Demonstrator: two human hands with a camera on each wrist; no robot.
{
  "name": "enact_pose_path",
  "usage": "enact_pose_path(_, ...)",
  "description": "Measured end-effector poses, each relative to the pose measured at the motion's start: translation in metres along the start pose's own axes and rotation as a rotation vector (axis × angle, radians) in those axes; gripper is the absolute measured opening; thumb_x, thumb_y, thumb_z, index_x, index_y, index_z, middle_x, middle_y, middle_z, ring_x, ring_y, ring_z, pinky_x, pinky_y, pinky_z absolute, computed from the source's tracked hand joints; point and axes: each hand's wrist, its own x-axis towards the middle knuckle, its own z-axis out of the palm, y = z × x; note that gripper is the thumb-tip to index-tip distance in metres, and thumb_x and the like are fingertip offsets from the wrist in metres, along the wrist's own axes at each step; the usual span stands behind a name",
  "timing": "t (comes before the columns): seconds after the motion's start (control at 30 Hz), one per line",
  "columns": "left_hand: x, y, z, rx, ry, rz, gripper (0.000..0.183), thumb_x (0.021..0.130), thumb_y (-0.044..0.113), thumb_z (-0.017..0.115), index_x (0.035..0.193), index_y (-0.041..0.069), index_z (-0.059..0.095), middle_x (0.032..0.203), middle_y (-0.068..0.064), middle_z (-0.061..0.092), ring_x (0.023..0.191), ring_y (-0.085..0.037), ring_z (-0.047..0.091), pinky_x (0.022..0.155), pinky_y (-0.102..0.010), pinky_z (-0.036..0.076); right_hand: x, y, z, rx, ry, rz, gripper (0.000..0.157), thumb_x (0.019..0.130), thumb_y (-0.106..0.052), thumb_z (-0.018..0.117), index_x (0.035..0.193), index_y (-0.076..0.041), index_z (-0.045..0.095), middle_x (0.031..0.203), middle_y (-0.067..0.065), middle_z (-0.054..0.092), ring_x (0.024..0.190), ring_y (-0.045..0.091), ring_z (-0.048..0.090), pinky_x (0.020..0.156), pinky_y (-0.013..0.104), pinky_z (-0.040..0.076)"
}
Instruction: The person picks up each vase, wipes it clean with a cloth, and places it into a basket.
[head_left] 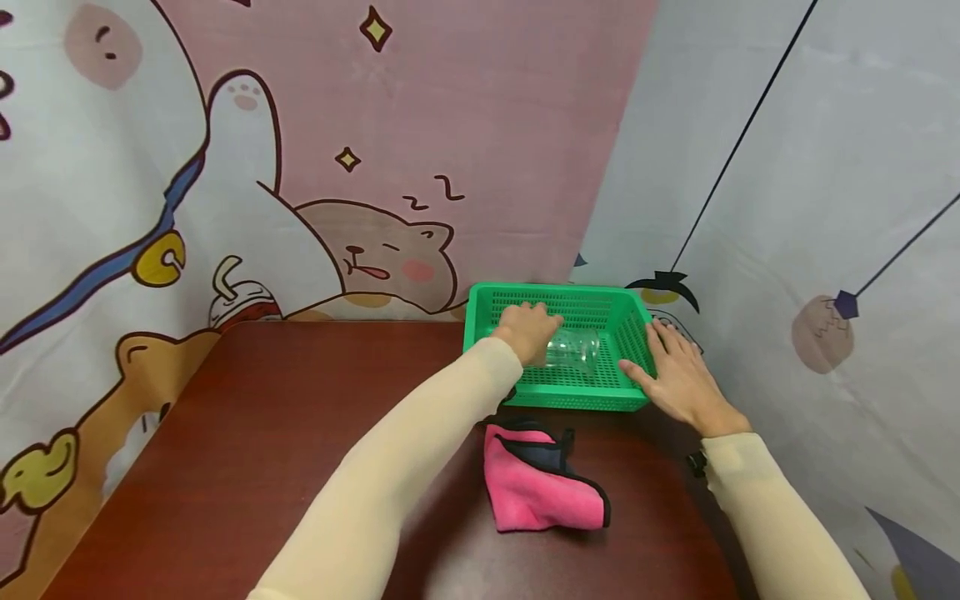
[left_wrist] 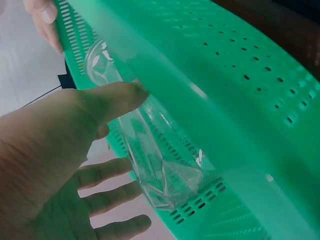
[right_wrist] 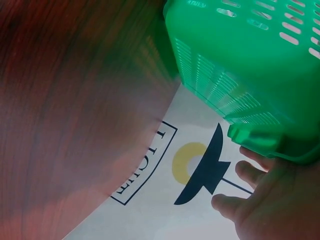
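Observation:
A clear glass vessel point(head_left: 573, 350) lies on its side in a green perforated basket point(head_left: 577, 402). My left hand point(head_left: 528, 333) reaches over the basket's left part, beside the glass. In the left wrist view its thumb point(left_wrist: 117, 97) extends across the glass point(left_wrist: 160, 155), the other fingers spread apart on the far side; whether they touch it is unclear. My right hand point(head_left: 686, 379) rests at the basket's right rim, thumb inward and fingers along the outside. The right wrist view shows these fingers point(right_wrist: 232, 205) loosely extended beneath the rim, their tips apart from the wall.
A folded pink cloth point(head_left: 540, 492) with black edging and a dark patch lies in front of the basket on the brown table point(head_left: 300, 467). Printed fabric point(head_left: 487, 125) hangs behind the table and along its right side, close to the basket.

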Motion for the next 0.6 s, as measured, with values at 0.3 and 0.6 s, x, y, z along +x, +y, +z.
enact_pose_path(0.3, -0.028, -0.016, -0.003, -0.142, 0.119, 0.016, 0.075, 0.113, 0.052, 0.076, 0.179, 0.032, 0.046, 0.178, -0.008, 0.054, 0.160, -0.031, 0.060, 0.113, -0.049, 0.067, -0.001, 0.002, 0.002, -0.005, 0.003, -0.011, 0.103, 0.119, -0.069, 0.046, 0.184, 0.005, 0.014, 0.191, 0.036, 0.013, 0.176, 0.064, 0.013, 0.136, 0.090, 0.014)
enact_pose_path(0.6, -0.058, -0.030, -0.003, -0.203, 0.198, -0.010, 0.075, 0.114, 0.056, 0.073, 0.180, 0.034, 0.044, 0.175, -0.005, 0.056, 0.151, -0.029, 0.064, 0.101, -0.047, 0.070, -0.001, 0.000, 0.000, 0.000, 0.015, -0.016, 0.102, 0.119, -0.068, 0.047, 0.183, 0.005, 0.016, 0.191, 0.036, 0.015, 0.175, 0.065, 0.014, 0.135, 0.091, 0.015)
